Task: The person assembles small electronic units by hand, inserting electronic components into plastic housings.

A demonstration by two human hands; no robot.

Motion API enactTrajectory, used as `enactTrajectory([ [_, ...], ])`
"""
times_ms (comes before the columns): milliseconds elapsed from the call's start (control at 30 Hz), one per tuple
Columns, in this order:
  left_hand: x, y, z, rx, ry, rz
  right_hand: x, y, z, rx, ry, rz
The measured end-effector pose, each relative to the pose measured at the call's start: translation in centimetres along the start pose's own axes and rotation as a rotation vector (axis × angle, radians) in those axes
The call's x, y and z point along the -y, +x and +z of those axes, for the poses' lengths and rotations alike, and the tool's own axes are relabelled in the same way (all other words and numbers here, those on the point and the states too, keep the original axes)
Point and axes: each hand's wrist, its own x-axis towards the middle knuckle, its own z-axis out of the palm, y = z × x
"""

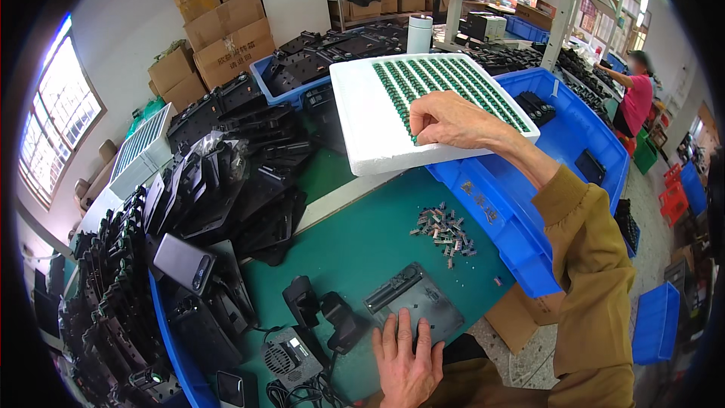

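Note:
My left hand (pixel 408 363) lies with its fingers spread on the near edge of a dark grey plastic housing (pixel 434 304), which rests on the green table mat. My right hand (pixel 453 121) reaches over a white foam tray (pixel 355 121) filled with rows of small green circuit boards (pixel 434 79). Its thumb and fingers are pinched together at the near end of the rows; what they hold is hidden. Between the tray and the housing sits a loose pile of small metallic parts (pixel 443 233).
The foam tray rests partly on a large blue bin (pixel 521 238). Black housings (pixel 113 310) are stacked at the left. A small black device with a speaker grille (pixel 291 355) and cables stands near the front. A white bottle (pixel 419 34) stands behind the tray; a person in pink (pixel 638 98) works at far right.

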Motion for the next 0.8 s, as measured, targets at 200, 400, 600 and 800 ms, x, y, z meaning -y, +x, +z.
enactTrajectory([
  [200, -0.3, -0.3, -0.2, 0.001, 0.010, 0.001, -0.8, -0.8, -0.4, -0.081, 0.283, 0.014],
  [400, -0.5, -0.1, -0.1, 0.018, -0.044, -0.017, 1.3, -4.3, -0.8, -0.293, 0.532, 0.023],
  [600, 0.4, -0.2, -0.4, 0.004, -0.045, -0.053, 8.4, -14.5, 4.4, -0.191, 0.789, 0.161],
  [800, -0.1, 0.6, 0.0, 0.008, -0.069, 0.004, 5.3, -16.6, 14.6, -0.159, 0.909, 0.390],
])
